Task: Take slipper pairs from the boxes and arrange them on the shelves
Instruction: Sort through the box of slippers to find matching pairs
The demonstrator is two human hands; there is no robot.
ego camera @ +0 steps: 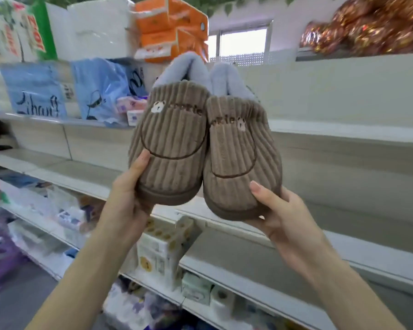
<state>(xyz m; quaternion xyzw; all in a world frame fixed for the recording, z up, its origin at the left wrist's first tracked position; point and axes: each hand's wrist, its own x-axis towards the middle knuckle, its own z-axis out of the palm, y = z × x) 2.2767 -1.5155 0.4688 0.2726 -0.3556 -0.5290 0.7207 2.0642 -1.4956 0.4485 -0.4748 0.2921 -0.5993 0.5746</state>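
I see my left hand [129,196] curled round the toe of the left slipper [172,139] and my right hand [279,210] round the right slipper [241,158] toe — the brown corduroy pair raised, touching side by side, before the shelves [343,132].

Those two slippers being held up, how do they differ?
The left slipper sits higher than the right slipper. The left slipper's bear patch is left of the lettering; the right slipper's is right of it. The left hand holds one, the right hand the other. Both are brown corduroy with grey-blue fleece lining.
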